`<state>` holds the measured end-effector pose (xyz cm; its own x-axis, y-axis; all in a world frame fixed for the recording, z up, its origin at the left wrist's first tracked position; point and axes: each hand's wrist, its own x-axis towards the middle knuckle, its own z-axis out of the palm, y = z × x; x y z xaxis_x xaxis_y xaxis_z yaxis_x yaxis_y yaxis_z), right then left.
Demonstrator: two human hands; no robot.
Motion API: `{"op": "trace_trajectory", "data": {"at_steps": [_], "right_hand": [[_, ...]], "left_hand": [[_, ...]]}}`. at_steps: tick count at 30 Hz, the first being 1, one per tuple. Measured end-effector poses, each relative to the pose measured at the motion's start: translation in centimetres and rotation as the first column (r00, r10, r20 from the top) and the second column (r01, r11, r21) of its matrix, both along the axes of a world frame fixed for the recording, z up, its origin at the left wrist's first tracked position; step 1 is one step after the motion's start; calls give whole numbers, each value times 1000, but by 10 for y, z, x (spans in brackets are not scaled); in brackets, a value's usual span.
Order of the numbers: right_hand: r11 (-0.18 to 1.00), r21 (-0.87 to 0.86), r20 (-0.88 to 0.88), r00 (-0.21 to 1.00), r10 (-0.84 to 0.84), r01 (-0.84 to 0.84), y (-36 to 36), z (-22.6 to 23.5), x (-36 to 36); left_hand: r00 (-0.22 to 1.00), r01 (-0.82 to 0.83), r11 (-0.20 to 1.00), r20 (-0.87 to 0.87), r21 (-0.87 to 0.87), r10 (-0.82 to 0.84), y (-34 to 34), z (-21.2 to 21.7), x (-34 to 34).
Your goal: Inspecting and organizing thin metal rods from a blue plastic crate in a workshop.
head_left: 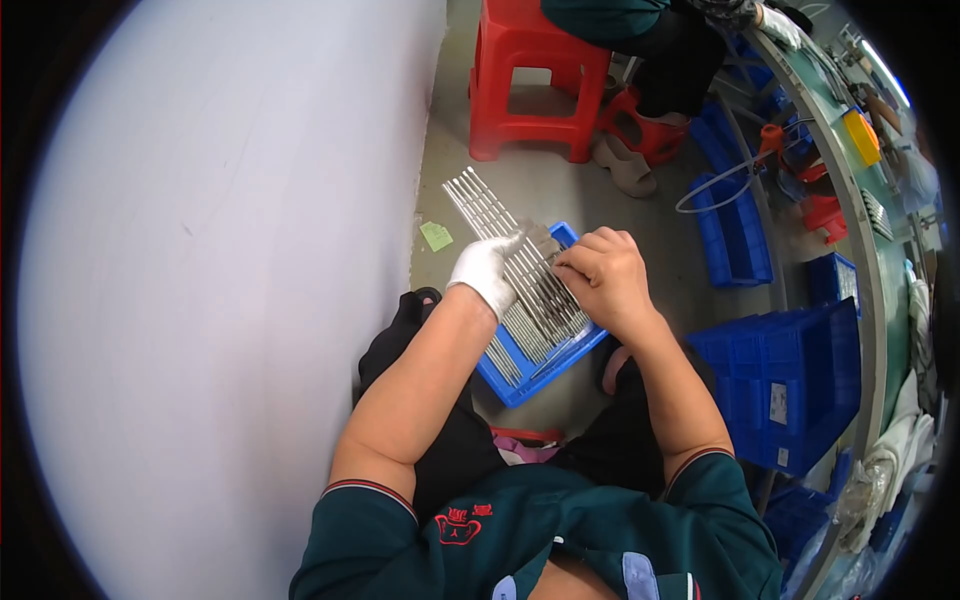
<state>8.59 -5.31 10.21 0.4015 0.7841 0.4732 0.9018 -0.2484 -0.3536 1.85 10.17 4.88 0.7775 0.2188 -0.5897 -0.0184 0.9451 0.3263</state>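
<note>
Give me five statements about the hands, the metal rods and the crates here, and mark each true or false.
1. The left hand wears a white glove. True.
2. The right hand is gloved too. False: it is bare.
3. Both hands rest on a bundle of thin metal rods lying across a small blue crate. True.
4. The stool ahead of the person is green. False: it is red.
5. The stacked blue crates stand on the person's left. False: they stand on the right, beside the long curved table.
</note>
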Motion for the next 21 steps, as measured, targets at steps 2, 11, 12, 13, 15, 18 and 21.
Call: {"op": "trace_trajectory", "data": {"at_steps": [2,11,12,13,15,18,21], "right_hand": [[1000,-7,-10,1000,-10,10,1,-1,-1],[987,128,-157,985,-73,94,-5,3,0],[991,90,-207,975,-76,97,-6,3,1],[994,52,-257,963,-81,98,-7,2,1],[994,49,-266,961,-78,94,-6,0,1],[995,35,-271,959,-84,97,-8,-1,1],[995,39,-263,961,-82,96,-8,-3,2]], "left_hand": [[1000,-23,1000,-10,0,23,-2,-1,1],[999,-13,994,-30,105,16,1,8,-2],[999,-34,998,-11,56,35,3,9,-1],[999,-32,998,-10,58,33,4,9,-1],[997,-71,997,18,-15,71,7,9,-2],[998,-64,998,27,-20,65,6,16,-2],[998,-59,998,14,-11,59,5,18,-2]]}}
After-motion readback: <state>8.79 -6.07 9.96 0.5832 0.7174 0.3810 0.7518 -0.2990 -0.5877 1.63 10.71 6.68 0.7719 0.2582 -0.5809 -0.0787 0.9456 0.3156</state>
